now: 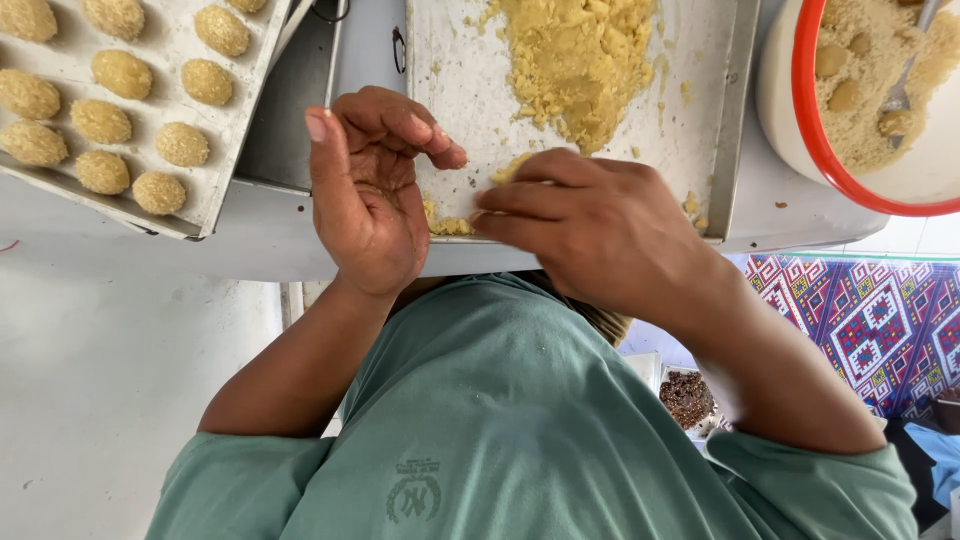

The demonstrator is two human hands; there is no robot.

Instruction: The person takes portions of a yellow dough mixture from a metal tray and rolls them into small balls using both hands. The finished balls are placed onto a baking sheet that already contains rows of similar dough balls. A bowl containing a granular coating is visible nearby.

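the left hand [368, 195] stands on edge at the near rim of a metal tray [728, 120], palm turned toward the right, fingers curled loosely and apart, gripping nothing. the right hand [590, 225] lies just beside it with its fingers pressed together on a small piece of dough [508, 170], which pokes out at the fingertips above the tray's near edge. more crumbs of the same yellow dough lie at the rim between the two hands. a larger heap of dough [575, 65] sits further back in the tray. to the left, a second tray [215, 205] carries rows of crumb-coated balls [160, 192]. at the far right a white bowl with a red rim [812, 130] holds crumbs, a few balls and a spoon [902, 85]. both trays rest on the pale worktop [260, 240].
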